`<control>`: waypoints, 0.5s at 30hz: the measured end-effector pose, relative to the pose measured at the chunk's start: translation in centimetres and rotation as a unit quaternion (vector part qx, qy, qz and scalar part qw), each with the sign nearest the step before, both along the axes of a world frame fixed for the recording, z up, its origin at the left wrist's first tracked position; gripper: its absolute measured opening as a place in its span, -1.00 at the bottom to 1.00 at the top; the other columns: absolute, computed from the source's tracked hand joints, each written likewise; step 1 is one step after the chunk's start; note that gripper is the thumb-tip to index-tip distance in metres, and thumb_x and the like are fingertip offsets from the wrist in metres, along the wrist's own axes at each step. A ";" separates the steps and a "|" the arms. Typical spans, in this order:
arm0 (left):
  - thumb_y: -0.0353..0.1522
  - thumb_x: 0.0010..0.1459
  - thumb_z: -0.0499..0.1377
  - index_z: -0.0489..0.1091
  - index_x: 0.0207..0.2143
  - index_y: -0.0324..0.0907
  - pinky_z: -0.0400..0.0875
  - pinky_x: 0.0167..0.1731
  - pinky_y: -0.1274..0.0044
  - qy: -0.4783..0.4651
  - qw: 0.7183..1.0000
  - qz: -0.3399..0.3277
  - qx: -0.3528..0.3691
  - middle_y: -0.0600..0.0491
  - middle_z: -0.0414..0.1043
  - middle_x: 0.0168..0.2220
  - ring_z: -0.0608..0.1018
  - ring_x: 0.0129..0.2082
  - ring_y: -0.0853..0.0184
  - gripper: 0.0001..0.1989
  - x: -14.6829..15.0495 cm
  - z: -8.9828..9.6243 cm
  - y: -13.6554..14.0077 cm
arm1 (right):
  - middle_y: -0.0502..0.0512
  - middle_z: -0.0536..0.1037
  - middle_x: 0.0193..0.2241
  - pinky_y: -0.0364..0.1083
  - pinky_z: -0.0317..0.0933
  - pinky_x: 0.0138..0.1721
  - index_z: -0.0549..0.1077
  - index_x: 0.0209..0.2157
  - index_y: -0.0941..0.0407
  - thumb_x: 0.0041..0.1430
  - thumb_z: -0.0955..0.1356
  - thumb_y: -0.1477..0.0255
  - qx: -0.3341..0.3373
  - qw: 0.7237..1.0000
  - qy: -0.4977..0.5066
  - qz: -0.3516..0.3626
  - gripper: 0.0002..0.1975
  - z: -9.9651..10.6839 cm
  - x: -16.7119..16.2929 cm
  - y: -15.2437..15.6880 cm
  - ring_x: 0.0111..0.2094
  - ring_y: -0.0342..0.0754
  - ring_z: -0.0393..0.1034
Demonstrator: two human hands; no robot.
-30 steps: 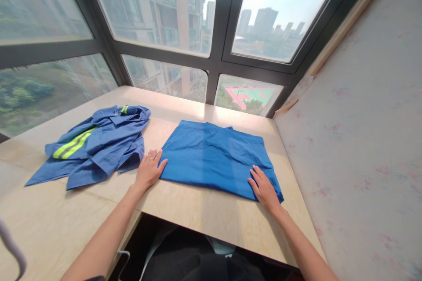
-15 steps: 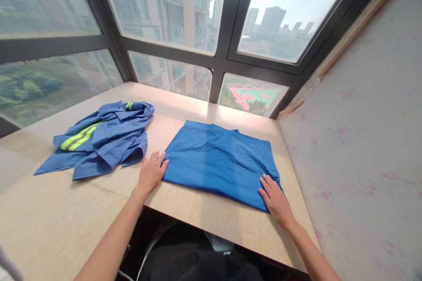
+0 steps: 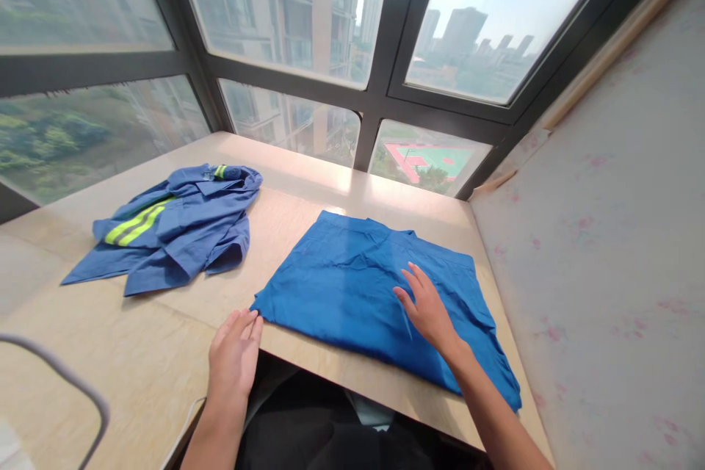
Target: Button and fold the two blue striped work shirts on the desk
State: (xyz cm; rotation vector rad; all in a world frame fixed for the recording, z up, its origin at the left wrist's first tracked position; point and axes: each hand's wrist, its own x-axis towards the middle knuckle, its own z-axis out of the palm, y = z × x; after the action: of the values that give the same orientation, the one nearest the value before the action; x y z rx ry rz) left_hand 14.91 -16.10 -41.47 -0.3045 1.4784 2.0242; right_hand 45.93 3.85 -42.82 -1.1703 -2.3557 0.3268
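Note:
Blue trousers [image 3: 352, 286], folded with the waistband at the far side, lie on the pale tabletop in front of me. My left hand [image 3: 236, 352] is at their near left corner, turned partly palm up. Its fingers are stretched out, and the tips touch or nearly touch the cloth. Over the right half of the trousers is my right hand [image 3: 428, 308], fingers apart and holding nothing. It seems raised a little above the fabric. Wrinkles run across the middle of the trousers, and their near right corner spreads out past my right forearm.
A blue work jacket [image 3: 181, 224] with yellow-green reflective stripes lies loosely bunched to the left. A grey cable [image 3: 66, 374] curves at the lower left. Windows [image 3: 291, 117] border the far side, and a floral-papered wall [image 3: 600, 257] stands on the right.
The trousers have shifted toward me, and their near edge has spread wider. My left hand has moved nearer and turned over. My right hand has left the right edge and moved inward.

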 end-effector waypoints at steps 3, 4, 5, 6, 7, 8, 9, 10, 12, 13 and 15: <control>-0.59 -0.08 0.26 0.32 -0.31 -0.14 0.55 -0.08 0.32 -0.045 0.998 -0.045 -0.008 -0.01 0.47 -0.29 0.58 -0.10 0.20 -0.71 -0.4 1.2 0.1 | 0.32 0.16 0.33 0.24 -0.02 0.29 0.28 0.26 0.17 0.37 0.16 0.11 0.002 0.997 -0.047 0.061 -0.41 0.0 -7.1 2.3 0.35 0.22 0.01; -0.58 -0.07 0.26 0.33 -0.31 -0.15 0.56 -0.14 0.34 -0.058 0.996 -0.073 -0.013 -0.03 0.48 -0.28 0.59 -0.13 0.21 -0.73 -0.5 1.5 0.1 | 0.34 0.12 0.34 0.25 -0.06 0.30 0.25 0.28 0.20 0.38 0.16 0.12 -0.005 0.995 -0.075 0.067 -0.40 -0.3 -9.0 3.2 0.36 0.24 -0.03; -0.57 -0.06 0.26 0.34 -0.31 -0.17 0.57 -0.20 0.37 -0.073 0.992 -0.098 -0.018 -0.04 0.49 -0.27 0.59 -0.16 0.22 -0.74 -0.7 1.8 0.1 | 0.37 0.09 0.35 0.26 -0.08 0.30 0.22 0.29 0.24 0.38 0.16 0.13 -0.017 0.992 -0.102 0.067 -0.38 -0.7 -10.6 3.9 0.37 0.26 -0.07; -0.57 -0.05 0.26 0.34 -0.33 -0.18 0.57 -0.26 0.43 -0.087 0.990 -0.111 -0.023 -0.05 0.49 -0.27 0.60 -0.20 0.24 -0.77 -0.8 1.9 0.0 | 0.39 0.07 0.35 0.27 -0.10 0.30 0.20 0.30 0.27 0.38 0.17 0.14 -0.029 0.989 -0.129 0.065 -0.37 -1.1 -11.8 4.6 0.37 0.27 -0.08; -0.57 -0.03 0.24 0.35 -0.34 -0.19 0.55 -0.33 0.49 -0.100 0.988 -0.114 -0.027 -0.06 0.49 -0.27 0.60 -0.23 0.27 -0.80 -1.0 2.1 0.0 | 0.41 0.08 0.35 0.27 -0.12 0.30 0.20 0.30 0.29 0.39 0.16 0.15 -0.035 0.986 -0.151 0.062 -0.37 -1.6 -12.8 5.2 0.37 0.28 -0.08; -0.56 -0.01 0.23 0.36 -0.35 -0.20 0.51 -0.40 0.55 -0.112 0.987 -0.113 -0.028 -0.06 0.49 -0.27 0.60 -0.26 0.30 -0.83 -1.2 2.1 0.0 | 0.42 0.09 0.34 0.28 -0.14 0.31 0.20 0.30 0.30 0.39 0.15 0.16 -0.033 0.984 -0.165 0.058 -0.37 -2.1 -13.4 5.7 0.37 0.29 -0.07; -0.54 0.01 0.22 0.37 -0.36 -0.21 0.47 -0.46 0.60 -0.123 0.986 -0.114 -0.026 -0.06 0.49 -0.26 0.60 -0.29 0.33 -0.87 -1.3 2.1 0.0 | 0.43 0.10 0.34 0.28 -0.16 0.31 0.19 0.30 0.30 0.40 0.13 0.16 -0.026 0.983 -0.172 0.055 -0.38 -2.6 -13.7 6.0 0.37 0.29 -0.07; -0.52 0.03 0.21 0.39 -0.35 -0.21 0.43 -0.51 0.62 -0.132 0.984 -0.119 -0.022 -0.05 0.49 -0.25 0.60 -0.31 0.35 -0.89 -1.5 2.1 0.0 | 0.43 0.11 0.34 0.28 -0.17 0.31 0.20 0.30 0.30 0.41 0.11 0.16 -0.014 0.983 -0.174 0.055 -0.38 -3.1 -13.8 6.2 0.37 0.28 -0.06; -0.46 0.05 0.24 0.41 -0.33 -0.21 0.37 -0.57 0.63 -0.137 0.980 -0.145 -0.015 -0.04 0.49 -0.26 0.59 -0.36 0.36 -0.90 -1.8 1.9 0.2 | 0.41 0.11 0.34 0.27 -0.18 0.31 0.19 0.30 0.29 0.42 0.08 0.15 0.009 0.984 -0.170 0.058 -0.37 -3.7 -13.6 6.3 0.37 0.27 -0.06; -0.43 0.04 0.27 0.43 -0.31 -0.21 0.35 -0.59 0.63 -0.127 0.979 -0.160 -0.016 -0.03 0.50 -0.27 0.58 -0.38 0.36 -0.87 -1.9 1.7 0.3 | 0.41 0.11 0.34 0.26 -0.19 0.31 0.19 0.30 0.29 0.42 0.07 0.14 0.015 0.984 -0.170 0.061 -0.36 -4.0 -13.3 6.3 0.36 0.26 -0.05; -0.36 -0.03 0.35 0.46 -0.28 -0.23 0.28 -0.62 0.66 -0.078 0.978 -0.189 -0.038 -0.01 0.50 -0.32 0.55 -0.44 0.39 -0.76 -2.0 1.4 0.8 | 0.40 0.11 0.34 0.23 -0.20 0.32 0.19 0.30 0.29 0.42 0.07 0.13 0.021 0.983 -0.171 0.065 -0.36 -4.1 -12.9 6.1 0.37 0.24 -0.05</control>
State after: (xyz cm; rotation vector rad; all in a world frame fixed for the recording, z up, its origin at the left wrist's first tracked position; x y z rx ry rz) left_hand 12.88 -15.30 -40.05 -0.1905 1.3965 1.6104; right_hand 33.05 9.99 -46.96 -1.1289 -2.7278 0.1244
